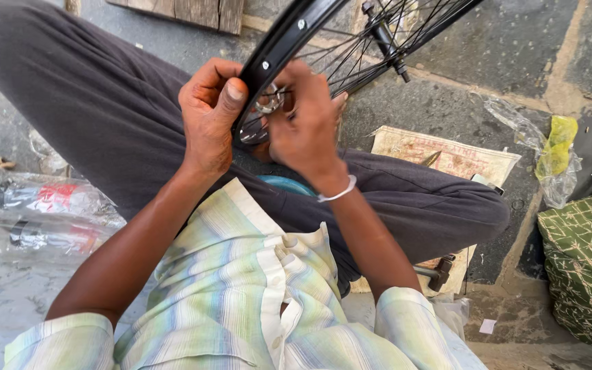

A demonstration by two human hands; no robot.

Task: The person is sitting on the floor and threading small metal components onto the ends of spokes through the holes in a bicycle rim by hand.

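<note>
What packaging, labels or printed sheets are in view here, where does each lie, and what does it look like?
Plastic bottles: on the ground at left, clear, crumpled, with red labels.
Printed paper sheet: on the stone floor under the right leg, tan with reddish print, worn.
Plastic bag: on the floor at right, clear, crumpled, yellow piece inside.
Patterned cushion: far right edge, green with pale line pattern.
No screens or signs.

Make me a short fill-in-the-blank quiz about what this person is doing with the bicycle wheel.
1. Both hands grip the black ____ of a spoked bicycle wheel.
2. The right hand wears a thin white band around the ____.
3. The left hand presses its ____ against the wheel's edge.
4. At the far right lies a cushion patterned in ____ and white.

Missing words: rim; wrist; thumb; green
</note>
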